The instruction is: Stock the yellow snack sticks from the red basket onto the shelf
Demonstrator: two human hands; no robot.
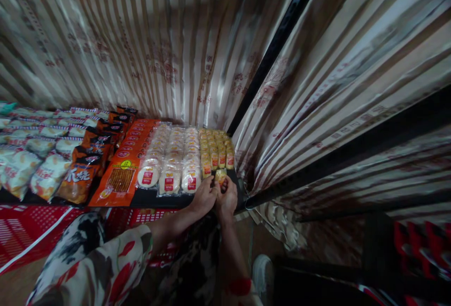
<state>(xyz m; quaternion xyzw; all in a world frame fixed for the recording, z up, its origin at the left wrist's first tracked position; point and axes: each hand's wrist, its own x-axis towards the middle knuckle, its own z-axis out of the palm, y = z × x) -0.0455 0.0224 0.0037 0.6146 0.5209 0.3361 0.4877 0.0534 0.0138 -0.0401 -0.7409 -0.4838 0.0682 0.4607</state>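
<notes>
Both forearms were extended upward from the bottom of the frame and brought together just below centre, at the front edge of a dark shelf (151, 199). The left hand (203, 197) was reached in from a floral sleeve (105, 259) at the lower left, wrist bent slightly inward, its fingers curled shut on a small yellow packet (221, 175). The right hand (227, 199) was raised nearly straight from the bottom centre, a red band (240, 286) worn at the wrist, and its fingers were likewise pinched closed on the same packet from the right side. The packet was held upright between the two hands, just in front of a row of similar yellow packets (215, 152) at the right end of the shelf. Round white packets (172, 165) were ranged in rows just left of these, then orange packs (123, 174) further left, and pale bags (31, 155) at the left edge. Striped wallpaper (158, 38) was spread across the upper frame
</notes>
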